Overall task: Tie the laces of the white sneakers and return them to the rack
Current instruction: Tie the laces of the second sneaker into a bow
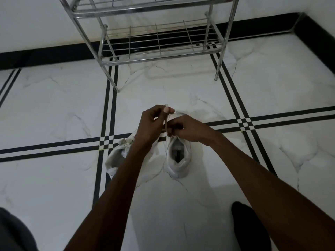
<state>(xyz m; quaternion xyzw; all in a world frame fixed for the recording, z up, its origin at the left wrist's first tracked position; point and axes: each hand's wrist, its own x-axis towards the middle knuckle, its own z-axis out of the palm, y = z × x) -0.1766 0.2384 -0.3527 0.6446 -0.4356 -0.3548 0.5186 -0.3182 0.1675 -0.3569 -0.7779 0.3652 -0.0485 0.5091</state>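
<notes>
While my left hand (152, 122) is pinching the limp lace (166, 116) near its tip, my right hand (188, 128) is gripping it lower, over the right sneaker (178, 156) sitting on the floor (253, 98); being soft and probably slippery, it is needing a firm pinch.

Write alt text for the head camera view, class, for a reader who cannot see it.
Two bare hands, left hand and right hand, pull a lace taut above the right white sneaker on a marble floor. The other sneaker lies beside it, and a metal rack stands beyond.
</notes>
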